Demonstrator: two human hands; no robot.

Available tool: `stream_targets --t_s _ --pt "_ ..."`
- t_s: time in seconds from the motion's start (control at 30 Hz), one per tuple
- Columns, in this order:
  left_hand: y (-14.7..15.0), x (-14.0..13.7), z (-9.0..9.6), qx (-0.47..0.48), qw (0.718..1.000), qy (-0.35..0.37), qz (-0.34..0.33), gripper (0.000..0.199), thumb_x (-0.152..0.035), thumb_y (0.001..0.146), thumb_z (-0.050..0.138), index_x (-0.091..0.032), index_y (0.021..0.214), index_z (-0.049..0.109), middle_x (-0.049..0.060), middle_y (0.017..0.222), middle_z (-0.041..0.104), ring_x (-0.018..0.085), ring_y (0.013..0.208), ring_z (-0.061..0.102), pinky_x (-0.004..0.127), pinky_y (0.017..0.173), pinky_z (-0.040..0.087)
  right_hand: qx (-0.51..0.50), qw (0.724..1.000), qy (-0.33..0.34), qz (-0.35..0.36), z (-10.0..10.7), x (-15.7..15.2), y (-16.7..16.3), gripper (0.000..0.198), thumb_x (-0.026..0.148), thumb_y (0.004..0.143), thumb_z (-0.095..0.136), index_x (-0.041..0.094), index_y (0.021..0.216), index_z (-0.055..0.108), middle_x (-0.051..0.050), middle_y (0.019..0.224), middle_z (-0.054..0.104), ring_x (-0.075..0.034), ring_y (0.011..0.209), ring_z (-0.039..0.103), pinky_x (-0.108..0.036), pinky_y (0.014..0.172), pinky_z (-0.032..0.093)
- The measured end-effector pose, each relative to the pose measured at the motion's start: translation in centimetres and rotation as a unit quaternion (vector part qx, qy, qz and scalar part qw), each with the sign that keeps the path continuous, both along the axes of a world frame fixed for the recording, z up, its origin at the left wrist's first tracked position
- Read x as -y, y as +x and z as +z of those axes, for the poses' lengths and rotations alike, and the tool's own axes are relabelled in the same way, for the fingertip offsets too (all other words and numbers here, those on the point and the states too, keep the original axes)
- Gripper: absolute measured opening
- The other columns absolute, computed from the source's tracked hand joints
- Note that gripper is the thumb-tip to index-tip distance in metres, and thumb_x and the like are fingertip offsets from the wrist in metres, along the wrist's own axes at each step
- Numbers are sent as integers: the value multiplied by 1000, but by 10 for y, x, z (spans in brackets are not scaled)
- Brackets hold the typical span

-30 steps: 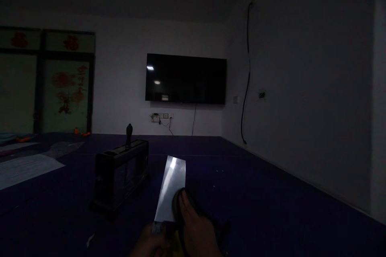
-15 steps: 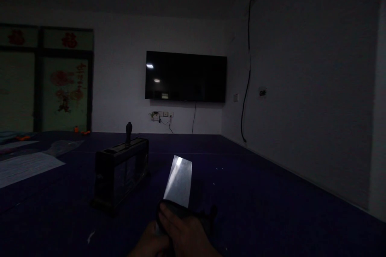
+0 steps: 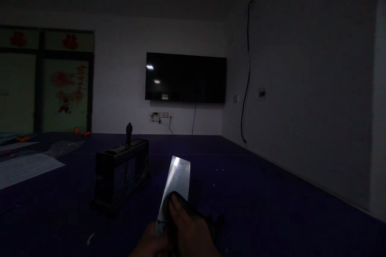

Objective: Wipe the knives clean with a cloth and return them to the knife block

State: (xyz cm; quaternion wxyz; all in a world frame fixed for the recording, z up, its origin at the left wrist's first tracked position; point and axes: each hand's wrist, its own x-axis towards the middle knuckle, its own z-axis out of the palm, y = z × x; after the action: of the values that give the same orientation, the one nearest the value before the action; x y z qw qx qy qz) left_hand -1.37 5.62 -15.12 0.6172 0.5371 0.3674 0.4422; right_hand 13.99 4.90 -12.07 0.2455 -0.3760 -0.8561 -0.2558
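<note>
While left hand (image 3: 150,243) holds cleaver (image 3: 177,178), right hand (image 3: 191,235) presses cloth (image 3: 177,204)

Both hands cut off by bottom edge: left hand (image 3: 150,244) mostly out of frame, grip unclear. Right hand (image 3: 189,233) and dark cloth (image 3: 178,209) hid lower cleaver blade (image 3: 177,178); handle unseen. Room too dark; knife block (image 3: 120,173) contents unreadable.
</note>
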Motion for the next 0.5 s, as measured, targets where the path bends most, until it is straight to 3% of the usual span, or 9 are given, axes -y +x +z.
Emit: stream_targets --t_s 0.27,0.5 --pt "-3 10 14 30 999 -4 -44 32 -32 51 77 -18 52 48 -8 36 39 5 35 32 20 38 23 -13 994 -44 -98 12 3 6 79 0 60 41 17 137 41 -8 145 28 -19 78 69 -26 58 56" --pt "-5 11 11 30 999 -22 -18 32 -29 49 77 -18 54 47 -7 40 43 5 38 36 19 40 26 -48 984 -70 -155 15 -1 13 76 -3 65 36 16 138 39 -6 146 27 -15 83 68 -22 62 55"
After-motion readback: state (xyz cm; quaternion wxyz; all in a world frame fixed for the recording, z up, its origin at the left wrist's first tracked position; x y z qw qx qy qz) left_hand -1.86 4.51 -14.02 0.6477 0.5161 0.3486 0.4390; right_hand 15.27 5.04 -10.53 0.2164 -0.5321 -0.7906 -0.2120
